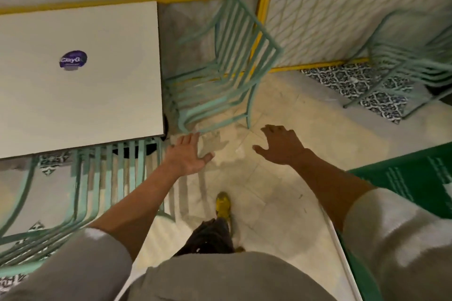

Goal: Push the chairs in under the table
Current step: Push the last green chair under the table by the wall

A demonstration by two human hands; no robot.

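A white square table (102, 95) with a purple sticker fills the upper left. A mint-green metal slatted chair (227, 66) stands at its right side, seat partly out from under the edge. A second mint chair (97, 178) sits at the table's near side, its seat partly under the top. My left hand (189, 154) hovers open just beyond that chair's right end, touching nothing. My right hand (281, 145) is open too, fingers spread, a little below the first chair's legs and apart from them.
A third mint chair (413, 61) stands at the far right on patterned tiles. A yellow-framed low wall (318, 24) runs behind. A green surface (415, 178) lies at the right. My foot in a yellow shoe (223, 205) is on the pale floor.
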